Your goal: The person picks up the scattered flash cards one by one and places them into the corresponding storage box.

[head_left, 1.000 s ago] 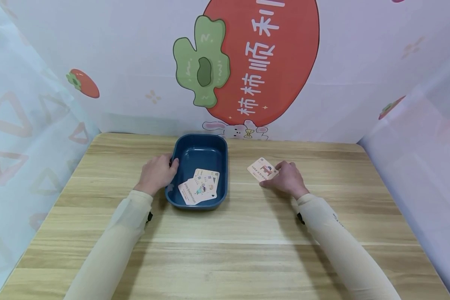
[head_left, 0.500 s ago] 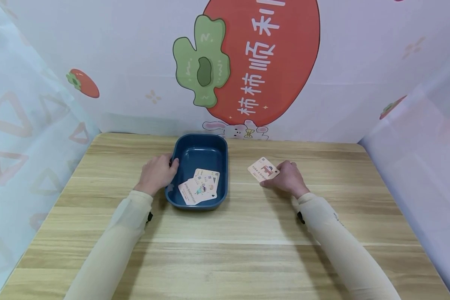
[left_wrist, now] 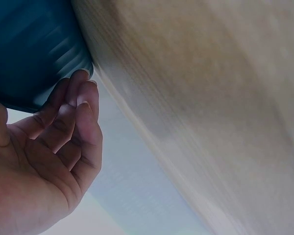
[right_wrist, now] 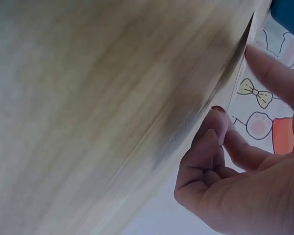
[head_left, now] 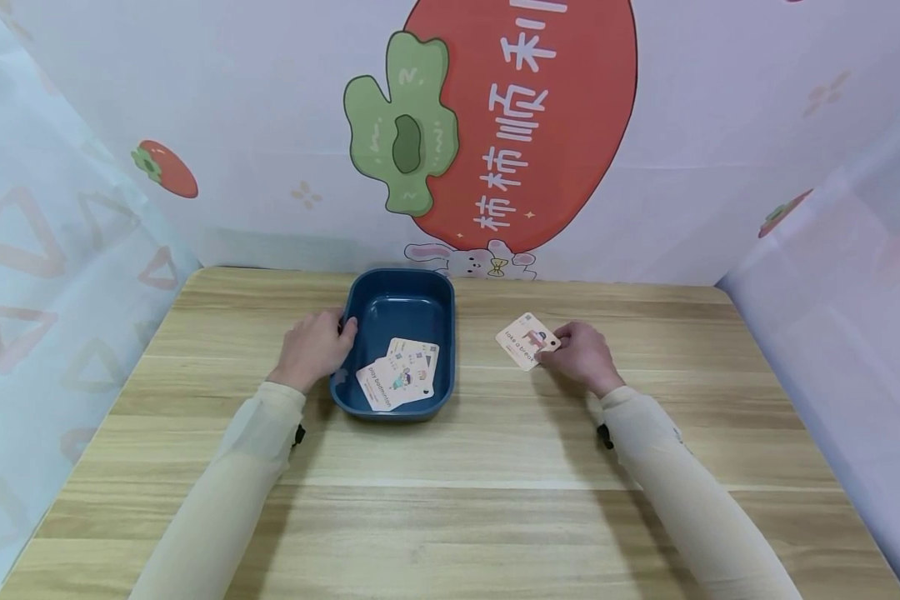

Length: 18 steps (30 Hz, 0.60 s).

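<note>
A blue plastic bin [head_left: 401,317] stands on the wooden table with several illustrated cards [head_left: 396,385] overlapping at its near end; the top one reads "play badminton". My left hand [head_left: 311,350] holds the bin's left side, thumb over the rim. In the left wrist view, its curled fingers [left_wrist: 90,132] lie against the bin's outer wall [left_wrist: 34,44]. To the bin's right, a card reading "take a break" [head_left: 523,342] is pinched at its right corner by my right hand [head_left: 581,360]. Edge-on in the right wrist view, that card slants close over the table between thumb and fingers.
A white printed backdrop [head_left: 270,125] with a big red persimmon rises right behind the table's [head_left: 420,517] back edge. Similar sheets enclose the left and right sides. The bin's far end stands close to the backdrop.
My right hand has shifted its grip to the card's right corner, so more of the card shows. The card has moved only slightly. The left hand and the bin have stayed put.
</note>
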Available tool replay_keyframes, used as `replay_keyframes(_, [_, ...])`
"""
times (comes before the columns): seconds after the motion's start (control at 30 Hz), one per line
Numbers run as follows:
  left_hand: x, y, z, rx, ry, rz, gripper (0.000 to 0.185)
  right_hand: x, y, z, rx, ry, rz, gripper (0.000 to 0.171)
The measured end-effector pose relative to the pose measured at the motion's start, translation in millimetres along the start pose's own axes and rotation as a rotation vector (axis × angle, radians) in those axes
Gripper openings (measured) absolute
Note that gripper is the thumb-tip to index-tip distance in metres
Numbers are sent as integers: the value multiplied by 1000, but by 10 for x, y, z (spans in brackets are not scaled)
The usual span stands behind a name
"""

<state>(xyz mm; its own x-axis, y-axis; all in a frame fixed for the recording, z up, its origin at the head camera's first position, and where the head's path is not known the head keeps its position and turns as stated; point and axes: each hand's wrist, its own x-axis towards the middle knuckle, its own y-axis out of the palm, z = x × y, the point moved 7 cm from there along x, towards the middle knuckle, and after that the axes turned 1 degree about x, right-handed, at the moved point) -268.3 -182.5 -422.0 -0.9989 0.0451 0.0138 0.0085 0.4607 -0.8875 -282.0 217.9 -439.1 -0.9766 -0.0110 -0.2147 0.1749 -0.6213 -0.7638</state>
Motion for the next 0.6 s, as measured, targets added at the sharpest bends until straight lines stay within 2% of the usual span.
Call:
replay_keyframes(0.27, [-2, 2, 8, -6, -1, 4, 41, -37, -54, -8, 63, -25, -43, 28])
replay_keyframes(0.6, [-4, -6, 2, -4, -5, 10, 42, -117, -89, 16, 192, -16, -8, 22])
